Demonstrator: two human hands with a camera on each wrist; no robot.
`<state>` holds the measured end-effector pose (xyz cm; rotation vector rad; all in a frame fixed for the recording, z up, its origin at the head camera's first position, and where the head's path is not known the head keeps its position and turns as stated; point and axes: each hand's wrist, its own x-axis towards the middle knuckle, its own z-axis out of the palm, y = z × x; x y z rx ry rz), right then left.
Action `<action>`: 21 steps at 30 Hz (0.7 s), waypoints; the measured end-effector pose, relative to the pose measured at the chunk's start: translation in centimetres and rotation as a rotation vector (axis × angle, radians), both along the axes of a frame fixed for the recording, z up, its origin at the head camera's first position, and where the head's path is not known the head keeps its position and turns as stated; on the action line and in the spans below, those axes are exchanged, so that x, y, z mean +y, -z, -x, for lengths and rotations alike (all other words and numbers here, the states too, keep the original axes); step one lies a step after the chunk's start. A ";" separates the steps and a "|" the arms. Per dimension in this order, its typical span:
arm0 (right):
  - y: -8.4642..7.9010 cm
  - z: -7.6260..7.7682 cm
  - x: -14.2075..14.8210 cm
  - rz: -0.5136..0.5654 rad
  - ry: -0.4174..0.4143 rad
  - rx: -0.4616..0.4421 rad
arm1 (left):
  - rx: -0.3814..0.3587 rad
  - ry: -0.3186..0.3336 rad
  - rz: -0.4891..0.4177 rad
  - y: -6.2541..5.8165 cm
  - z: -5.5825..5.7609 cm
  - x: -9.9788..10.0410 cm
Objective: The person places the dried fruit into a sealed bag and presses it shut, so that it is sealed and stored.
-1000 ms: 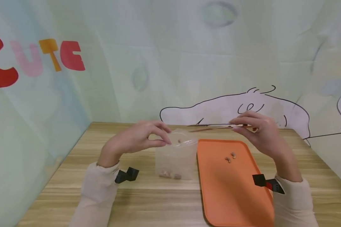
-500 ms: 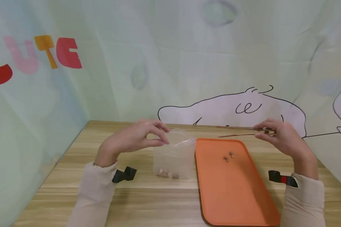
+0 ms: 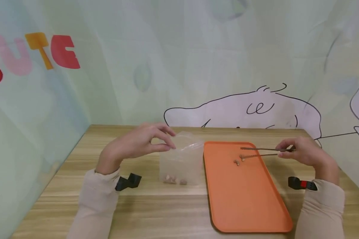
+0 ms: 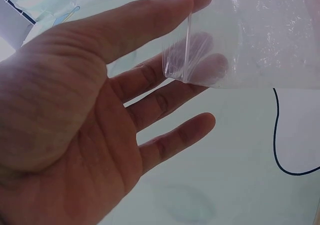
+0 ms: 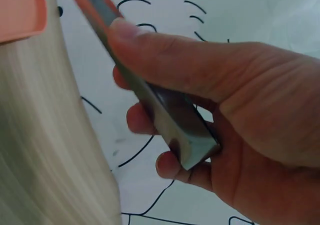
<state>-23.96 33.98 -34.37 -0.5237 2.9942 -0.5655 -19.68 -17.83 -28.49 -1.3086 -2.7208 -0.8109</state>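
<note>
My left hand (image 3: 143, 141) pinches the top edge of a clear zip-lock bag (image 3: 179, 162) between thumb and fingers; in the left wrist view the zip strip runs by the thumb tip. Several small brownish pieces (image 3: 173, 180) lie at the bag's bottom. With my right hand (image 3: 305, 151) I hold metal tongs (image 3: 264, 149), their arms spread apart and reaching over the orange tray (image 3: 242, 199). Two small curled brown pieces (image 3: 236, 162) lie on the tray, and the lower tong tip is right at one of them. The tongs' bent end (image 5: 195, 150) shows inside my right palm.
The wooden table (image 3: 137, 212) carries the bag to the left of the tray. Behind it hangs a pale cloth backdrop (image 3: 122, 66) with a cartoon drawing and coloured letters. Black wrist cameras (image 3: 128, 182) sit on both cuffs.
My right hand has moved right and then down, away from the bag's mouth, bringing the tongs over the tray with their arms wider apart. My left hand keeps its pinch on the bag.
</note>
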 end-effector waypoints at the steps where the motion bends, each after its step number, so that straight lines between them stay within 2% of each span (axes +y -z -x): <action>1: 0.2 0.1 0.1 -0.018 0.003 -0.011 | 0.003 -0.001 0.000 0.0 0.0 0.0; 8: 1.0 0.5 0.3 -0.039 -0.040 -0.054 | 0.021 -0.010 0.003 0.2 0.2 0.0; 13: 0.9 0.9 -0.2 -0.024 -0.017 -0.034 | 0.010 -0.012 -0.001 0.2 0.2 -0.1; 16: 0.1 0.8 -0.6 -0.015 0.020 0.015 | 0.006 -0.012 -0.008 0.1 0.3 0.0; 21: -2.0 -0.5 -2.0 0.104 -0.017 0.237 | 0.008 -0.006 0.006 0.0 0.3 0.1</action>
